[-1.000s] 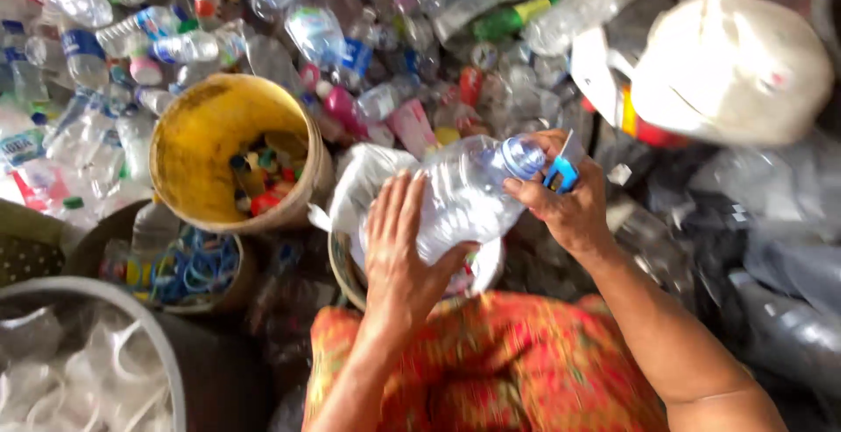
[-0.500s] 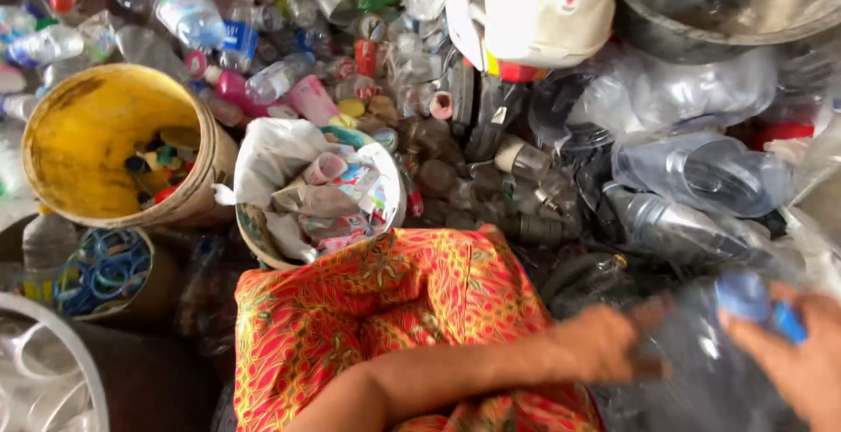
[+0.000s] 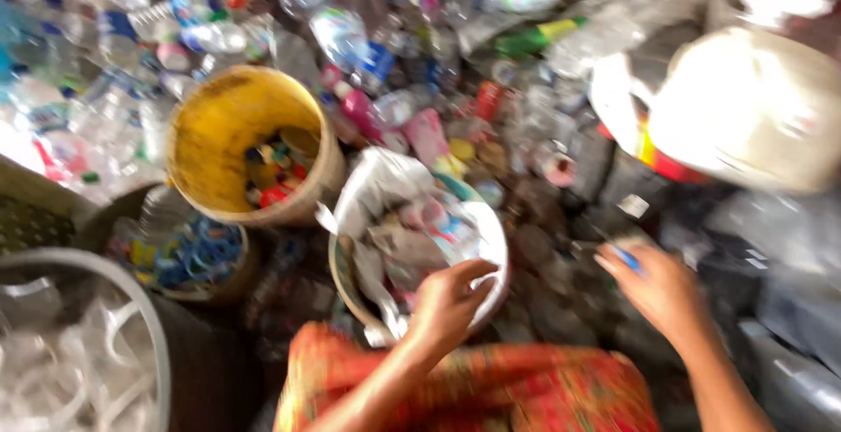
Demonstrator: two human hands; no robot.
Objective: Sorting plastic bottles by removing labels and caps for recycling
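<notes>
My left hand (image 3: 448, 302) rests at the near rim of the white-lined bucket (image 3: 491, 230), fingers curled over its edge, though the blur keeps me from telling whether they grip the liner or merely touch it. My right hand (image 3: 661, 290) pinches a small blue cap (image 3: 624, 257) between the fingertips, out to the right of that bucket. Beyond it stands the yellow bucket (image 3: 219, 125), caps in its bottom, and loose plastic bottles (image 3: 342, 33) are heaped behind
</notes>
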